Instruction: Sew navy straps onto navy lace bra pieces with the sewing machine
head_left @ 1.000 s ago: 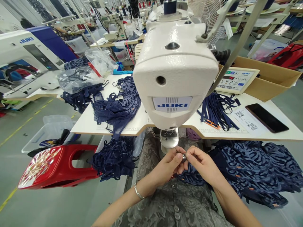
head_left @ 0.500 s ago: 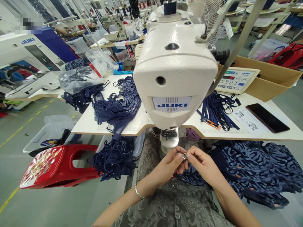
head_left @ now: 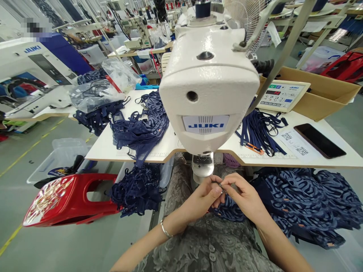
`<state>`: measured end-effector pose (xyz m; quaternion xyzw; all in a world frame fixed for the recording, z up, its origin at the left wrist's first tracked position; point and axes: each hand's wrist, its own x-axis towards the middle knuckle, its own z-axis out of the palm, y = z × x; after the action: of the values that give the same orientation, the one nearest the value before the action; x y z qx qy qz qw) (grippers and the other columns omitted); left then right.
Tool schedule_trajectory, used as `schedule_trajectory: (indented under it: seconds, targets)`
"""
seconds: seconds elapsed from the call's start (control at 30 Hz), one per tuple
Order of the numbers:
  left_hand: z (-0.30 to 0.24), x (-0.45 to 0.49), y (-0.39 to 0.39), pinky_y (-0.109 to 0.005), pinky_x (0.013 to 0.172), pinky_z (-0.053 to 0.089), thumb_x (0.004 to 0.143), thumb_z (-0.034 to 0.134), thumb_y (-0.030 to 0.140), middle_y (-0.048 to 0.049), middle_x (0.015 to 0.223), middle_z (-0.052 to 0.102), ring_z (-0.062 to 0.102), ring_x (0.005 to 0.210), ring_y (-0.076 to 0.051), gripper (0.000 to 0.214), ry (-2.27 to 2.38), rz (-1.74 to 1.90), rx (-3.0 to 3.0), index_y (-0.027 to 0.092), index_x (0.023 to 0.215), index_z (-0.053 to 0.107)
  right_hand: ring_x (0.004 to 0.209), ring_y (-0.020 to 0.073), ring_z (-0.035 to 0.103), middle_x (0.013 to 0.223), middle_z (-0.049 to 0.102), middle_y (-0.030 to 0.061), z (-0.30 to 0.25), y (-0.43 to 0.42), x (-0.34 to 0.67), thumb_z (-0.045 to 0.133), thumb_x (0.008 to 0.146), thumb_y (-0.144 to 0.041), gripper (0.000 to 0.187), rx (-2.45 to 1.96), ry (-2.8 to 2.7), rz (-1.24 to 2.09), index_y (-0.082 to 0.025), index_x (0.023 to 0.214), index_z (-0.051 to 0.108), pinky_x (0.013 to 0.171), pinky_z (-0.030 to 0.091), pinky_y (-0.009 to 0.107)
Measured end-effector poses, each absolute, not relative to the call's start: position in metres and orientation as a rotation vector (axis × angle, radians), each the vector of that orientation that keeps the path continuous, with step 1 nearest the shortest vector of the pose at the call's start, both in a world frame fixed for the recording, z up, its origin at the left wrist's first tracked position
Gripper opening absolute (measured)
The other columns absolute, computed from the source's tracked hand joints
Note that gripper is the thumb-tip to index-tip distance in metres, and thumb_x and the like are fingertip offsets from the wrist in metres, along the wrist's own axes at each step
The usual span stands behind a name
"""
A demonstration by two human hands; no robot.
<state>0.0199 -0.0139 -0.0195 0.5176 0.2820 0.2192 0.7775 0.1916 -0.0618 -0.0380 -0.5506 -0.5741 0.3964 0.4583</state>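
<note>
In front of my lap, my left hand (head_left: 208, 194) is closed on a small silvery metal piece (head_left: 221, 192), about the size of a bobbin case. My right hand (head_left: 238, 190) pinches at the same piece from the other side, fingertips touching those of the left. Most of the piece is hidden by the fingers. Just beyond my hands is the white JUKI sewing machine (head_left: 209, 90), with its metal lower end (head_left: 202, 166) close above my left fingers. Blue patterned fabric (head_left: 229, 209) lies on my lap below the right hand.
Navy garments (head_left: 138, 124) are heaped left on the white table (head_left: 99, 147). At right lie navy straps (head_left: 259, 132), an orange cutter (head_left: 252, 148) and a phone (head_left: 320, 140). A red stool (head_left: 99, 209) stands at lower left. More patterned garments (head_left: 312, 200) are piled at lower right.
My right fingers have shifted slightly over the metal piece, and less of it shows now. Both hands stay in nearly the same place.
</note>
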Motion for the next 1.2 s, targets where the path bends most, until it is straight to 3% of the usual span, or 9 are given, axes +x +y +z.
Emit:
schedule_trajectory:
  seconds: [0.27,0.43,0.57,0.67,0.8,0.9,1.0,1.07,1.2]
  targets:
    - [-0.035,0.011,-0.011,-0.026,0.066,0.044,0.091,0.055,0.030,-0.0063,0.099,0.060,0.057,0.073,-0.015,0.023,0.936,0.494,1.640,0.021,0.111,0.064,0.079,0.0161,0.055,0.085,0.056,0.0016,-0.039,-0.068,0.208,0.055,0.094,-0.031,0.011,-1.246,-1.332,0.852,-0.025,0.086,0.059,0.072,0.046,0.027]
    - [-0.048,-0.015,0.000,-0.031,0.081,0.047,0.088,0.061,0.023,-0.0076,0.105,0.063,0.062,0.093,-0.021,0.016,1.107,0.893,2.052,0.026,0.101,0.070,0.083,0.0168,0.063,0.100,0.065,0.0063,-0.088,-0.071,0.251,0.042,0.097,-0.045,0.032,-1.626,-1.242,0.861,-0.023,0.118,0.051,0.076,0.052,0.030]
    - [-0.055,-0.026,0.013,-0.033,0.078,0.045,0.088,0.062,0.025,-0.0057,0.091,0.065,0.060,0.084,-0.021,0.012,1.317,1.203,2.288,0.026,0.095,0.072,0.082,0.0244,0.066,0.084,0.068,0.0101,-0.155,-0.086,0.273,0.038,0.095,-0.048,0.037,-1.966,-1.351,0.823,-0.019,0.087,0.060,0.078,0.051,0.038]
    - [-0.057,-0.022,0.020,-0.035,0.080,0.042,0.091,0.056,0.023,-0.0060,0.093,0.067,0.060,0.087,-0.022,0.016,1.363,1.197,2.312,0.025,0.099,0.070,0.091,0.0285,0.066,0.093,0.068,0.0156,-0.192,-0.098,0.263,0.039,0.093,-0.048,0.039,-2.044,-1.405,0.815,-0.017,0.089,0.063,0.083,0.049,0.042]
    - [-0.061,-0.005,0.028,-0.039,0.081,0.036,0.086,0.055,0.018,-0.0063,0.085,0.067,0.057,0.088,-0.025,0.016,1.459,1.192,2.318,0.022,0.078,0.068,0.101,0.0331,0.061,0.103,0.067,0.0196,-0.212,-0.101,0.238,0.048,0.087,-0.057,0.045,-2.087,-1.504,0.818,-0.016,0.094,0.064,0.090,0.044,0.045]
    - [-0.064,0.007,0.030,-0.038,0.076,0.035,0.082,0.054,0.014,-0.0061,0.075,0.062,0.052,0.084,-0.025,0.020,1.528,1.185,2.297,0.021,0.064,0.059,0.088,0.0319,0.063,0.080,0.066,0.0142,-0.210,-0.094,0.228,0.051,0.083,-0.064,0.049,-2.087,-1.559,0.874,-0.017,0.076,0.062,0.084,0.045,0.043]
    - [-0.063,0.013,0.032,-0.036,0.073,0.035,0.080,0.054,0.014,-0.0047,0.071,0.057,0.050,0.081,-0.024,0.020,1.558,1.177,2.277,0.021,0.061,0.053,0.068,0.0229,0.062,0.062,0.060,0.0041,-0.190,-0.086,0.229,0.046,0.088,-0.063,0.049,-1.968,-1.624,1.014,-0.020,0.067,0.057,0.069,0.048,0.033]
    - [-0.061,0.012,0.033,-0.035,0.072,0.035,0.080,0.055,0.015,-0.0037,0.071,0.055,0.049,0.080,-0.024,0.020,1.578,1.169,2.263,0.021,0.062,0.050,0.072,0.0203,0.063,0.071,0.064,0.0033,-0.167,-0.081,0.232,0.040,0.093,-0.057,0.047,-1.851,-1.658,1.073,-0.020,0.071,0.058,0.069,0.050,0.029]
    - [-0.051,0.007,0.038,-0.038,0.077,0.032,0.078,0.053,0.013,-0.0038,0.074,0.057,0.049,0.080,-0.024,0.018,1.650,1.152,2.238,0.021,0.063,0.046,0.112,0.0235,0.059,0.114,0.065,0.0107,-0.109,-0.075,0.236,0.042,0.095,-0.042,0.035,-1.549,-1.641,1.094,-0.018,0.078,0.060,0.095,0.045,0.030]
